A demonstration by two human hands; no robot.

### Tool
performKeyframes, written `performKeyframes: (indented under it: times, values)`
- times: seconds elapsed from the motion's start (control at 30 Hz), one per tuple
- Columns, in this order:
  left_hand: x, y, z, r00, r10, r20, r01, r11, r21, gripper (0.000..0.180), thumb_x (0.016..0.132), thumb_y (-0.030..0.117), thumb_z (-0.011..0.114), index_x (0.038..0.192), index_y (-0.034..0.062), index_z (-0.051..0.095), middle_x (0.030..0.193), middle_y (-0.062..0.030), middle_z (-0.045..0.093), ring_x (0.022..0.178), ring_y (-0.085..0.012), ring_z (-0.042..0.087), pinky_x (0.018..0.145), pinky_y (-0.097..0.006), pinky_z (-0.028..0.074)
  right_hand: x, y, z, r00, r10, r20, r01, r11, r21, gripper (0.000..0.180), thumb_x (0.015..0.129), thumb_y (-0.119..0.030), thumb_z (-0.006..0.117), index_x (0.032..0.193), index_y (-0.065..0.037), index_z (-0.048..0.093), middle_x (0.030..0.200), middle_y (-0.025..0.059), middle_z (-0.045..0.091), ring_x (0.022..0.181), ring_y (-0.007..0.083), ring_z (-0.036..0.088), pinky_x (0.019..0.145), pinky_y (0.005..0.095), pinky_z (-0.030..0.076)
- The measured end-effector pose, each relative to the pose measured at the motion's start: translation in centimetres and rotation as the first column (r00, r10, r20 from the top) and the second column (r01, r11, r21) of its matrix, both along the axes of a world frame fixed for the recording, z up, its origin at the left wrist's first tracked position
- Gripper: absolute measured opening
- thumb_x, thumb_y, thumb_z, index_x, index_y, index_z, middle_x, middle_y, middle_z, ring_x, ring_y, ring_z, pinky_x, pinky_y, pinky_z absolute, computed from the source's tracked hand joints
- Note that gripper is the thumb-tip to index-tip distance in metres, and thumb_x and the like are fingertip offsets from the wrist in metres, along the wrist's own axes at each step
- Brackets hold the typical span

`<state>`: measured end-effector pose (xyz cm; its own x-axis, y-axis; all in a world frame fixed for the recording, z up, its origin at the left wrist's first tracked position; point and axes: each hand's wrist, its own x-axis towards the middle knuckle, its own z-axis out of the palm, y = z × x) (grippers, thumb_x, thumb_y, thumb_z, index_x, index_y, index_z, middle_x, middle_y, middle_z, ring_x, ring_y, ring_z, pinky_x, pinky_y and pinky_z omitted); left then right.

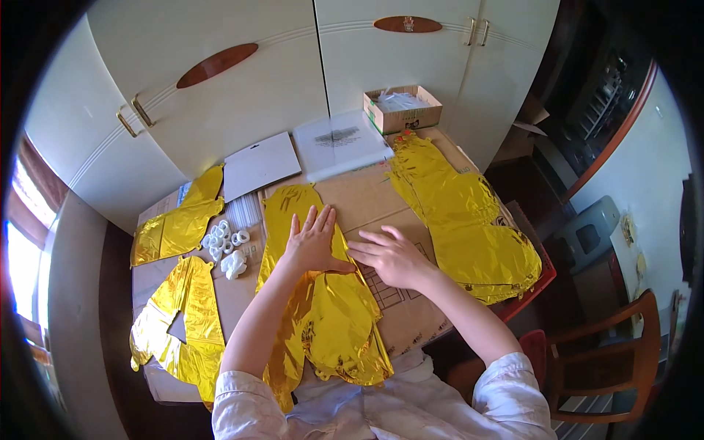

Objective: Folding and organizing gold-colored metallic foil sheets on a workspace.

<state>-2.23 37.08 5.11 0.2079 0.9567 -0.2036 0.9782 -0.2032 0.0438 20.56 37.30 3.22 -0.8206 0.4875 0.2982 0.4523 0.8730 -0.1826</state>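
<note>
A flat gold foil balloon [341, 315] lies in front of me, its near end reaching my shirt. My left hand [312, 242] rests palm down on its upper part, fingers spread, holding nothing. Just to the right, my right hand [392, 258] has its fingers stretched out toward the foil's right edge, the thumb raised. Whether its fingertips touch the foil I cannot tell. More uninflated gold foil balloons lie around: a stack [469, 235] on the right, a folded piece [183, 220] at the far left and one with a triangular opening [198, 315] at the near left.
Cardboard [367, 202] covers the table. White ribbon rolls [220, 238] sit left of the middle balloon. Behind are a white card [262, 165], a stack of clear plastic bags [341, 147] and an open carton [403, 121]. A wooden chair [598, 359] stands at the right, cabinets [242, 95] at the back.
</note>
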Motion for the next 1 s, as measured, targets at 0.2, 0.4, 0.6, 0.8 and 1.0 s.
performKeyframes:
  times: [0.2,0.4,0.6,0.8,1.0]
  values:
    - [0.0,0.0,-0.3,1.0,0.003,-0.001,-0.003,1.0,-0.004,0.143,0.051,0.086,0.067,0.154,0.0026,0.015,0.162,-0.0114,0.017,0.15,-0.0314,0.011,0.119,-0.056,0.011,-1.7,3.2,-0.3,0.988,0.063,0.143,-0.064,0.998,-0.001,0.038,0.095,-0.011,0.045,0.127,-0.023,0.063,0.141,-0.0074,0.054,0.14,0.0184,0.038,0.115,0.0499,0.028]
    - [0.1,0.1,-0.5,1.0,-0.006,-0.005,0.006,1.0,0.004,0.144,0.05,0.087,0.066,0.154,0.0027,0.015,0.161,-0.0117,0.017,0.15,-0.0315,0.011,0.119,-0.056,0.011,-0.2,2.9,1.1,0.945,0.203,0.256,-0.203,0.979,-0.027,0.04,0.091,-0.009,0.048,0.122,-0.026,0.067,0.138,-0.0101,0.056,0.142,0.0189,0.035,0.116,0.0492,0.027]
    - [0.1,0.0,-0.4,1.0,0.001,-0.006,-0.001,1.0,-0.001,0.145,0.049,0.088,0.066,0.154,0.0028,0.015,0.162,-0.0111,0.016,0.15,-0.0319,0.011,0.119,-0.057,0.011,0.8,1.5,2.6,0.895,0.318,0.312,-0.331,0.944,-0.011,0.04,0.088,-0.009,0.052,0.12,-0.025,0.069,0.135,-0.0102,0.06,0.141,0.0183,0.038,0.115,0.0475,0.029]
    - [0.2,0.1,-0.4,1.0,0.009,-0.012,-0.009,1.0,-0.022,0.144,0.051,0.088,0.065,0.155,0.0036,0.012,0.162,-0.01,0.013,0.15,-0.0317,0.008,0.119,-0.057,0.011,2.1,0.0,2.9,0.879,0.376,0.293,-0.394,0.919,0.001,0.036,0.087,-0.013,0.055,0.119,-0.02,0.069,0.131,-0.0085,0.062,0.138,0.0164,0.042,0.114,0.0466,0.031]
    - [0.2,0.1,-0.2,1.0,0.008,-0.019,-0.009,0.999,-0.046,0.144,0.051,0.088,0.065,0.155,0.0037,0.011,0.163,-0.0098,0.011,0.15,-0.0315,0.006,0.119,-0.057,0.01,3.2,-1.7,2.7,0.882,0.396,0.256,-0.412,0.911,0.01,0.037,0.082,-0.012,0.058,0.116,-0.02,0.07,0.129,-0.0082,0.064,0.135,0.0158,0.046,0.113,0.0463,0.032]
